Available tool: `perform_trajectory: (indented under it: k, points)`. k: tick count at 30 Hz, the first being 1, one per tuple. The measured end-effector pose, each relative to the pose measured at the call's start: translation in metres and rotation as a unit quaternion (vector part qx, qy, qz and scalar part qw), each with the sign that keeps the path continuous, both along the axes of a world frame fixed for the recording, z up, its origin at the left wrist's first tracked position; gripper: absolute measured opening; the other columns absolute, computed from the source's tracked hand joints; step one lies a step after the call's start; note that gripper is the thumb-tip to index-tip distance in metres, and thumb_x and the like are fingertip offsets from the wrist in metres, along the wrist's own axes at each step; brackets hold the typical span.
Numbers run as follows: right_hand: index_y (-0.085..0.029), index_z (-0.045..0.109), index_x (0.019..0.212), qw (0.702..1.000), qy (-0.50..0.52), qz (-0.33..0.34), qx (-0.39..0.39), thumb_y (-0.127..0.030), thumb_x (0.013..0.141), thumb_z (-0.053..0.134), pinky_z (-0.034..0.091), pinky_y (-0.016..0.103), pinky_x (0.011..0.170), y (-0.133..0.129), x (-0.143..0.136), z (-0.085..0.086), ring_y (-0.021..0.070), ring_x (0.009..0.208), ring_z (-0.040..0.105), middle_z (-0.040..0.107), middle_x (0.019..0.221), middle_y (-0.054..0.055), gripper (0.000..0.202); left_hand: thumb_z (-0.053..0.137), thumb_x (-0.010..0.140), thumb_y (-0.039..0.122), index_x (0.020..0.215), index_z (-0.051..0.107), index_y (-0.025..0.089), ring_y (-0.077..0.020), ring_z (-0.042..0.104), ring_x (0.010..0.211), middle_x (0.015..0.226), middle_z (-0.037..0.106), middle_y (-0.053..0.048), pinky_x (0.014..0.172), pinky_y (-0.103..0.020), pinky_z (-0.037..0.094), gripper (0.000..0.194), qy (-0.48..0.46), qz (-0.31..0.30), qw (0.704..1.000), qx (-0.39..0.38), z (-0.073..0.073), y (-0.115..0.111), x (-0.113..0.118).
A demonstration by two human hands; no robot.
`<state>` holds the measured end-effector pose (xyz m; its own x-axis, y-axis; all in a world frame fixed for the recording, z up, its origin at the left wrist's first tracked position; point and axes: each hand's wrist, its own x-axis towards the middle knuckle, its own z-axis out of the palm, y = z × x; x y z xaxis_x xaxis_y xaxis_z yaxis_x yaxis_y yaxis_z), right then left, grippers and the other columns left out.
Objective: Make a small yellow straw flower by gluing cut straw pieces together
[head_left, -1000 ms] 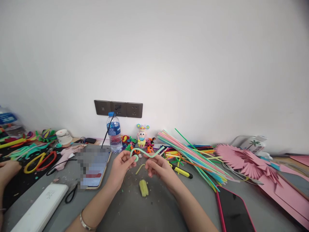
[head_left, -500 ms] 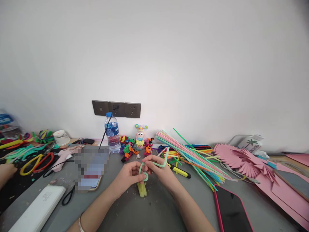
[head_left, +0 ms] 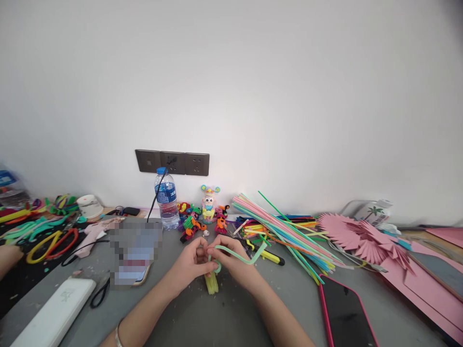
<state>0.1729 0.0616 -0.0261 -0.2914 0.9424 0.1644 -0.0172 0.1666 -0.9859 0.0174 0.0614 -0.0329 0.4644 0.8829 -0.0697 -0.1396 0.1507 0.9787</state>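
My left hand [head_left: 193,262] is closed, thumb and fingers pinching a small piece of work made of pipe cleaners. A yellow pipe-cleaner bundle [head_left: 211,284] sticks out below its fingertips. A light green pipe cleaner [head_left: 240,259] curls round at the top of that bundle, and its long bent tail reaches off to the right. My right hand [head_left: 231,262] pinches the green pipe cleaner close to the left fingertips. The fingers partly hide where the green and yellow parts meet.
Behind my hands stand small colourful figures [head_left: 209,205] and a water bottle [head_left: 166,200]. Loose pipe cleaners [head_left: 285,231] and a yellow utility knife [head_left: 271,257] lie to the right, near a phone [head_left: 347,311]. A white power bank [head_left: 58,313] and another person's hand [head_left: 9,258] are on the left.
The green pipe cleaner's free tail has swung down and to the right. My right fingers have shifted slightly; both hands stay together at the yellow bundle.
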Motion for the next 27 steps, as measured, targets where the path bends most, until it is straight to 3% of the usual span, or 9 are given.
perform_trajectory:
  k: [10,15,20,27]
  points:
    - [-0.020,0.064,0.069,0.991,0.103,-0.076,0.026,-0.039,0.076,0.072,0.042,0.025,0.054,0.0076,-0.0008,-0.0099,0.0136,0.057,0.054,0.061,0.065,0.000,0.022,0.079,0.066,0.030,0.079,0.055,0.016,-0.0114,0.056,0.063,0.070,0.058,0.002,0.060,-0.023,0.045,0.031,0.028,-0.004,0.999,-0.018,0.0088,-0.0020,-0.0015]
    - [-0.019,0.065,0.068,0.986,0.112,-0.121,0.038,-0.041,0.073,0.074,0.042,0.026,0.051,0.0088,0.0015,-0.0054,0.0134,0.054,0.051,0.059,0.060,0.000,0.025,0.083,0.063,0.029,0.071,0.049,0.017,-0.0094,0.054,0.058,0.062,0.055,0.006,0.058,-0.021,0.043,0.036,-0.029,0.061,0.997,-0.024,0.0063,0.0005,-0.0019]
    - [-0.020,0.066,0.068,0.984,0.120,-0.106,0.077,-0.038,0.073,0.076,0.047,0.026,0.055,0.0070,0.0026,-0.0033,0.0154,0.064,0.057,0.064,0.075,0.003,0.021,0.083,0.065,0.031,0.076,0.055,0.017,-0.0082,0.055,0.059,0.063,0.057,0.005,0.059,-0.019,0.044,0.033,-0.076,0.143,0.986,-0.036,0.0072,0.0017,-0.0032]
    - [-0.021,0.073,0.078,0.987,0.090,-0.057,0.122,-0.028,0.077,0.073,0.051,0.028,0.067,0.0063,0.0017,-0.0056,0.0181,0.077,0.064,0.069,0.081,0.005,0.007,0.086,0.062,0.028,0.084,0.062,0.016,-0.0087,0.060,0.063,0.069,0.064,0.003,0.064,-0.019,0.050,0.035,-0.135,0.173,0.974,-0.062,0.0040,0.0050,-0.0058]
